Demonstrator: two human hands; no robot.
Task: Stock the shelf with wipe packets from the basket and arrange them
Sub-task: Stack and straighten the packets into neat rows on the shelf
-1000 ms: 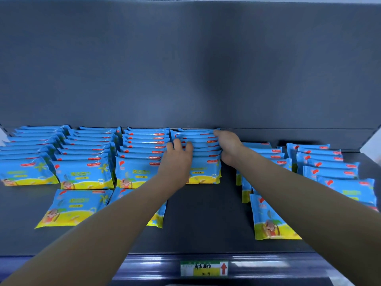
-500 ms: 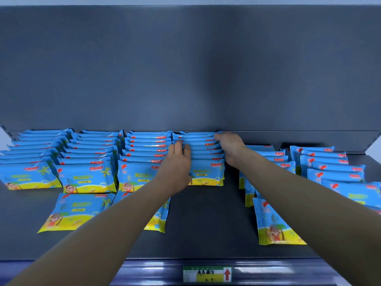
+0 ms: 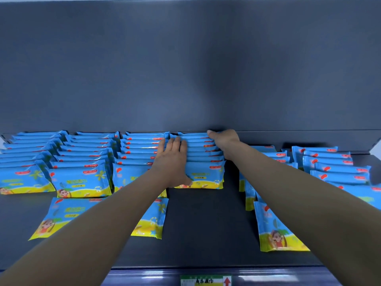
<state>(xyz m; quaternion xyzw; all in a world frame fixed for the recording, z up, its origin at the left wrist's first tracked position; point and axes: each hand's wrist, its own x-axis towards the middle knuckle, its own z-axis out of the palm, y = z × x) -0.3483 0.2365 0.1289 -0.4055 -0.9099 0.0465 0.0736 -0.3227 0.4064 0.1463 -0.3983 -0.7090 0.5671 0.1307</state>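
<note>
Blue and yellow wipe packets stand in several rows on a dark shelf (image 3: 206,234). My left hand (image 3: 171,159) lies flat with straight fingers on the left side of the fourth row of packets (image 3: 203,162). My right hand (image 3: 223,141) rests against that row's right side, thumb reaching to its back packet by the shelf's rear wall; its other fingers are hidden behind the packets. Two packets (image 3: 61,215) lie flat in front of the left rows. The basket is out of view.
Looser rows of packets (image 3: 334,166) stand at the right, with one packet (image 3: 276,230) lying in front of them. A price label (image 3: 206,281) sits on the shelf's front edge. Bare shelf shows between the fourth row and the right rows.
Both hands stay on the fourth row and have slid slightly toward its back. The row looks squarer than a second ago.
</note>
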